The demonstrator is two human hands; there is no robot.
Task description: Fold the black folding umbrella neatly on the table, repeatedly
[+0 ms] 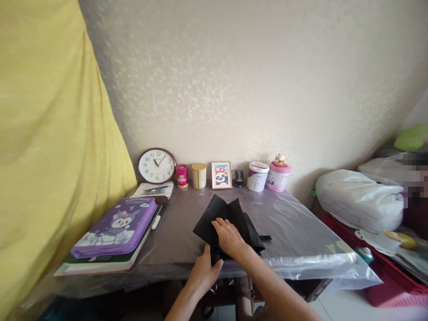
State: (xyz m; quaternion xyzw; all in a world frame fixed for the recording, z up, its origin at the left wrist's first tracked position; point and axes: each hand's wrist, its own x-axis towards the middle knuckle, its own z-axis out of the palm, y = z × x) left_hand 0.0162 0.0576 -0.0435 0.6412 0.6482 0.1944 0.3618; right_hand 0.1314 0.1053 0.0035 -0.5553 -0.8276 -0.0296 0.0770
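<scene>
A black folding umbrella, its canopy in loose folds, lies at the table's front edge, with a short strap sticking out to the right. My left hand is at its near end, thumb and fingers round the dark handle. Across the folded fabric rests my right hand, its fingers bent over the cloth and its thumb hidden.
A plastic sheet covers the table. Left are a purple case on books and a white pen-like item. Along the wall stand a clock, several canisters and a framed panda picture. Bags lie right.
</scene>
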